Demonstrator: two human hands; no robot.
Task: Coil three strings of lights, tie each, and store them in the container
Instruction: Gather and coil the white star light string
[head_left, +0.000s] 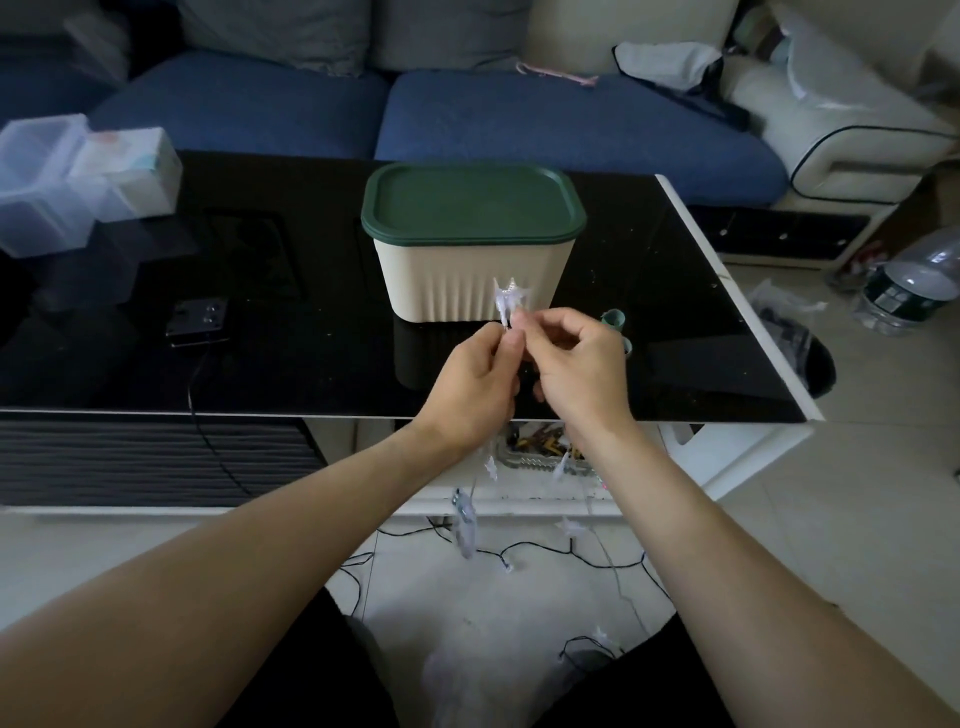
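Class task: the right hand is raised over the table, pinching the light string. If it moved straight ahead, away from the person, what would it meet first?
Probably the cream ribbed wall of the container, directly beyond the right hand; depth is uncertain.

Black glass table (311, 364) carried the lidded container (474, 244), clear boxes (78, 176), a small black device (198, 321). Dark wire (545, 548) lay on the tiled floor (831, 519).

- Dim indoor shot, soft daylight, brighter on the right side and floor (857, 467).
- Glossy black table (291, 322) mirrors the container (470, 283); faint specks show on the glass.
- Wide-angle bend: table edge and sofa (519, 124) curve near the frame borders.
- Hanging lights (465, 525) motion-blurred; far corners soft, left side dark.
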